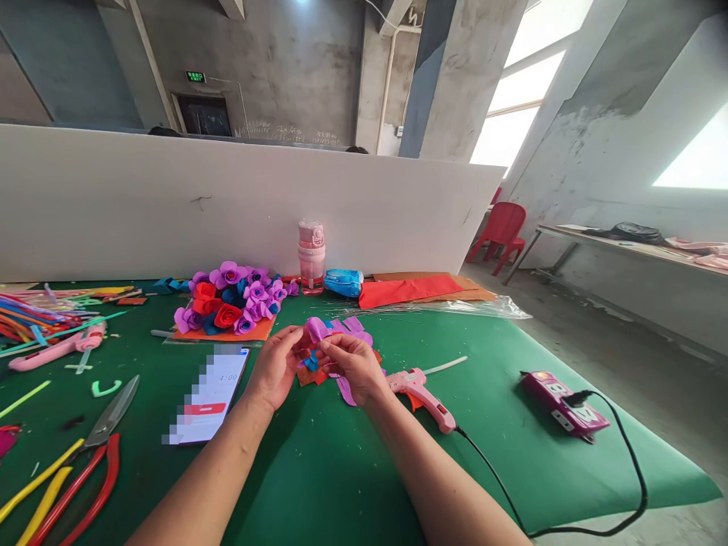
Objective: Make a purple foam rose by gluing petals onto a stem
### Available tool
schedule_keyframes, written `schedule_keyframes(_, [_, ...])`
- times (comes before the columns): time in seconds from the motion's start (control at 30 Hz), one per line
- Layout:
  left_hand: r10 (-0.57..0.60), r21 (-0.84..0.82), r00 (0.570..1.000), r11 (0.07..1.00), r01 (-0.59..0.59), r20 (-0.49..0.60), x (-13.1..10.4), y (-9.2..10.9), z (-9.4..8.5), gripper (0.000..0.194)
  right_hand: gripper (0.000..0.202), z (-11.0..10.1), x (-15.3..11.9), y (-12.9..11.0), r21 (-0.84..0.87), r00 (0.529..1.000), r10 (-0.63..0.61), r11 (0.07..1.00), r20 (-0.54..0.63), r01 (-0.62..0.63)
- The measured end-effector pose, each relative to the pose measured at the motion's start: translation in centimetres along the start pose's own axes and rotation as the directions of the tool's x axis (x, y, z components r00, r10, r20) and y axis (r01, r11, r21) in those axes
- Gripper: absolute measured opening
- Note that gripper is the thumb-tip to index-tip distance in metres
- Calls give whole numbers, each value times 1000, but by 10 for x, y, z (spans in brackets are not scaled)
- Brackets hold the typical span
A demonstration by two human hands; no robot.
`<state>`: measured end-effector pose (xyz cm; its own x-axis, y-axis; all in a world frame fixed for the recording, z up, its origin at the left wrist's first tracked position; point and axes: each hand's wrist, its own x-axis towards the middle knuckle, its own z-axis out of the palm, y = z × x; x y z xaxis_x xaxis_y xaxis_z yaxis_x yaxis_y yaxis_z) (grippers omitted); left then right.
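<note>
Both my hands meet above the middle of the green table, fingers closed in a pinch. Between them is a curled purple paper petal; my left hand grips it from the left side. My right hand pinches at its lower right edge. Behind and under the fingers lie loose purple petals with blue and red paper pieces, partly hidden by my hands. Just right of my right hand rests a pink glue gun, a pale glue stick beside it.
Finished paper flowers sit at the back left, near a pink bottle and red paper. A phone and scissors lie left. A power strip with a black cable is right.
</note>
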<state>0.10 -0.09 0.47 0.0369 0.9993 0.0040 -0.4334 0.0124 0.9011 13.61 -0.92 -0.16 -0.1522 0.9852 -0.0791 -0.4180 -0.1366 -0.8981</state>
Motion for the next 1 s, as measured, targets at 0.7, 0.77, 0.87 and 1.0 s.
schedule_keyframes(0.7, [-79,28,989,997,77,126,-4,0,1,19,34,-3,1,0,49,999,-17,999,42,15])
schedule_keyframes(0.77, [-74,30,991,997,71,109,-3,-1,1,19,34,-3,1,0,46,999,-15,999,44,13])
schedule_keyframes(0.87, [-64,36,995,997,61,82,-3,-1,1,20,34,-2,1,1,33,999,-17,999,40,15])
schedule_keyframes(1.0, [-57,42,996,998,54,73,-3,-2,0,21,36,-2,1,1,19,999,-6,1000,39,5])
